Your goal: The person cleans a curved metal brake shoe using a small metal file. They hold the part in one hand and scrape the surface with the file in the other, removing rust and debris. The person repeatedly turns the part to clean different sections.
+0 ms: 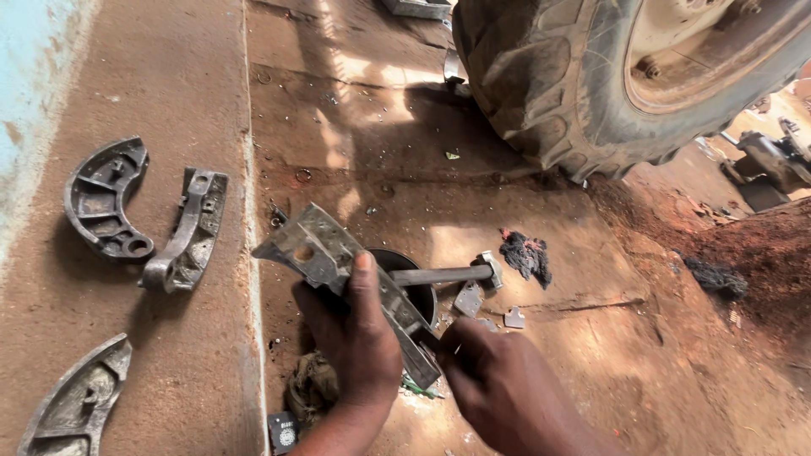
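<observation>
My left hand [351,333] grips a curved metal brake shoe [325,253] and holds it tilted over a round dark dish [418,283] on the ground. My thumb lies along its flat face. My right hand [498,380] is closed at the shoe's lower end and appears to hold a small tool there, but what it is stays hidden. A hammer [460,273] with a metal handle lies across the dish, its head to the right.
Three more brake shoes [106,198] [187,232] [76,401] lie on the raised concrete ledge at left. A big tractor tyre [591,76] stands at the upper right. Dark rags [525,253] and small metal pieces [469,300] lie on the red dirt floor.
</observation>
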